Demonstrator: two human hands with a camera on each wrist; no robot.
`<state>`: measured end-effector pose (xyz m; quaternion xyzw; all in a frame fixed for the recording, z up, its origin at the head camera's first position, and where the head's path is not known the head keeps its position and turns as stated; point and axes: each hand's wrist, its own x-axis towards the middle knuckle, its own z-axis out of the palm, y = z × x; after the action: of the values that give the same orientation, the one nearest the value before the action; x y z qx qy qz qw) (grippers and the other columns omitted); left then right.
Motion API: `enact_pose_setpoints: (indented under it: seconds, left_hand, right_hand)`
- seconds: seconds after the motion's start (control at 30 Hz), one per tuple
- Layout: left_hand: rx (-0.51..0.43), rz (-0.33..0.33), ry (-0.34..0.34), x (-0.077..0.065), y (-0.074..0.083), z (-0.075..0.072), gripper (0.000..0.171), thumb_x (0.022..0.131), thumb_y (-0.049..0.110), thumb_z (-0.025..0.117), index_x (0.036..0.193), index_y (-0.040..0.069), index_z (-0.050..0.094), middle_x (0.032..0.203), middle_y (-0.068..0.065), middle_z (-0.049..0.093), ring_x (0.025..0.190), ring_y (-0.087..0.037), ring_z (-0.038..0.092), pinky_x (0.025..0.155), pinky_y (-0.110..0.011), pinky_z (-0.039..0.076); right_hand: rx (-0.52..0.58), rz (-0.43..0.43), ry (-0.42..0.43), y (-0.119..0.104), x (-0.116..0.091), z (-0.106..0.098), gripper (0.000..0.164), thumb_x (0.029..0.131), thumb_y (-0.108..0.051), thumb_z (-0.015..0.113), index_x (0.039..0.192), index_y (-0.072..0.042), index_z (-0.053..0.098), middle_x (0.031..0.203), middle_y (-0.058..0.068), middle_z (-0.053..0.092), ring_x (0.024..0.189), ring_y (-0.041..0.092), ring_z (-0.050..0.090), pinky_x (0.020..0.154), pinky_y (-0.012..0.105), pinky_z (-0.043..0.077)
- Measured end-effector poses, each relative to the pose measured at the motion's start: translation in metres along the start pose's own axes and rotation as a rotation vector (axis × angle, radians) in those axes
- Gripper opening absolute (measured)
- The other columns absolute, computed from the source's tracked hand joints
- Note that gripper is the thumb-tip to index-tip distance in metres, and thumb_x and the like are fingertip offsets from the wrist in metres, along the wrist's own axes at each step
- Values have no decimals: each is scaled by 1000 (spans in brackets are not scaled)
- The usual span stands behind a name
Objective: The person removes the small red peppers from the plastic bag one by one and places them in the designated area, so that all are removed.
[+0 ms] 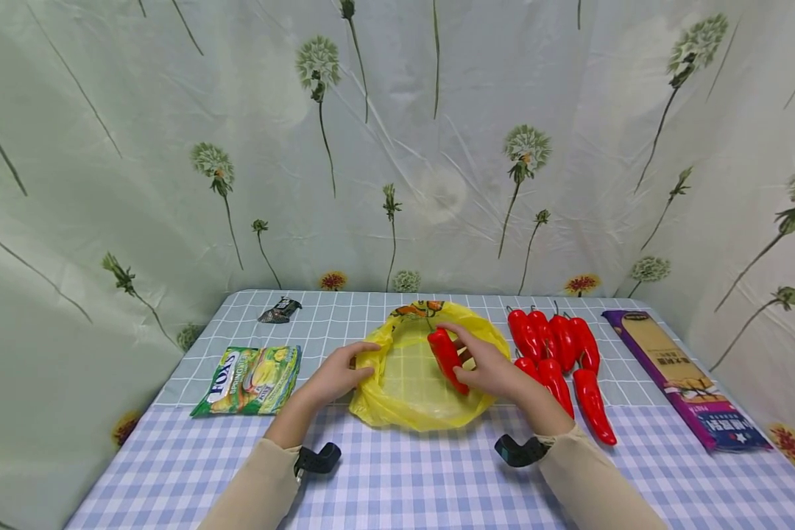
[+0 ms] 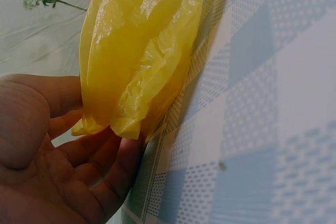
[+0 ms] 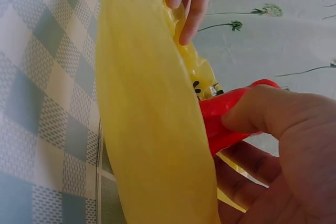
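A yellow plastic bag (image 1: 404, 414) lies spread open in the middle of the table, its mouth facing up. My left hand (image 1: 341, 372) pinches the bag's left rim between thumb and fingers, and the left wrist view shows the thin film (image 2: 142, 51) at those fingertips. In my right hand (image 1: 489, 362) is a red chili pepper (image 1: 445, 356), held tilted over the bag's opening. Up close in the right wrist view, the thumb presses on the pepper (image 3: 226, 111), whose lower end is hidden behind the bag's wall.
Several red peppers (image 1: 553, 338) lie to the bag's right, one pepper (image 1: 592, 408) nearer me. Beyond them is a long pasta packet (image 1: 685, 375). On the left lie a green FOX'S candy bag (image 1: 252, 379) and a small black wrapper (image 1: 280, 310). A floral curtain (image 1: 397, 147) hangs behind.
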<state>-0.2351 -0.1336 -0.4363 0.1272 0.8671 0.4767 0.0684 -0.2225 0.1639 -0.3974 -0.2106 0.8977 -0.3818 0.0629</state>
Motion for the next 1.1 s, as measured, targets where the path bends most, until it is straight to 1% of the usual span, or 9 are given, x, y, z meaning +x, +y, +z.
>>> enact_pose_setpoints:
  seconds: [0.07, 0.17, 0.27, 0.5, 0.57, 0.7, 0.83, 0.93, 1.1]
  left_hand:
    - [2, 2, 1, 0, 0, 0, 40, 94, 10, 64, 134, 16, 62, 147, -14, 54, 139, -37, 46, 116, -54, 37]
    - [1, 2, 0, 0, 0, 0, 40, 94, 10, 63, 134, 16, 62, 147, -14, 54, 139, -38, 46, 115, -54, 38]
    - [-1, 2, 0, 0, 0, 0, 41, 94, 10, 63, 134, 16, 62, 147, -14, 54, 139, -37, 46, 115, -54, 39]
    - [-1, -4, 3, 1, 0, 1, 40, 95, 10, 63, 134, 16, 63, 147, -13, 54, 137, -34, 48, 112, -51, 42]
    - [1, -5, 5, 1, 0, 1, 40, 95, 9, 63, 134, 16, 63, 146, -13, 54, 136, -34, 49, 111, -51, 43]
    - [5, -11, 8, 0, 1, 1, 39, 95, 9, 63, 134, 15, 63, 147, -14, 54, 138, -36, 47, 113, -52, 41]
    - [10, -14, 7, 0, 1, 1, 40, 95, 10, 63, 134, 15, 63, 147, -14, 53, 139, -36, 46, 114, -53, 39]
    - [14, -2, 5, 0, 0, 1, 40, 95, 10, 63, 134, 15, 63, 146, -14, 54, 138, -36, 46, 114, -53, 40]
    - [15, 35, 0, 1, -1, 0, 40, 94, 9, 62, 134, 11, 62, 143, -16, 57, 134, -35, 50, 111, -52, 42]
  right_hand:
    - [1, -21, 20, 0, -2, -1, 80, 87, -1, 66, 154, -28, 31, 125, 12, 62, 100, 22, 64, 80, 35, 60]
    - [3, -59, 50, -2, -5, -2, 80, 86, 0, 65, 154, -25, 31, 124, 13, 62, 98, 22, 64, 80, 35, 60]
    - [16, -70, 76, -2, -8, -3, 80, 85, -1, 66, 153, -25, 32, 123, 13, 62, 97, 22, 64, 78, 34, 60]
    - [47, -41, 127, -1, -18, -7, 78, 84, -6, 71, 150, -28, 35, 124, 13, 61, 99, 22, 62, 77, 31, 60]
    - [56, -48, 147, -1, -22, -9, 77, 85, -7, 71, 150, -29, 36, 125, 14, 60, 99, 22, 61, 77, 29, 59]
    - [45, -43, 177, 1, -30, -13, 77, 84, -9, 72, 149, -30, 37, 125, 14, 60, 99, 22, 62, 75, 27, 58]
    - [38, -15, 199, 4, -37, -16, 79, 82, -12, 75, 149, -30, 37, 126, 14, 61, 102, 22, 63, 74, 26, 58]
    - [54, -22, 236, 5, -42, -18, 81, 81, -13, 77, 149, -28, 36, 127, 14, 61, 101, 22, 64, 77, 26, 59]
    - [104, -54, 304, 8, -48, -22, 80, 83, -14, 77, 150, -28, 34, 127, 13, 60, 100, 22, 65, 82, 28, 58]
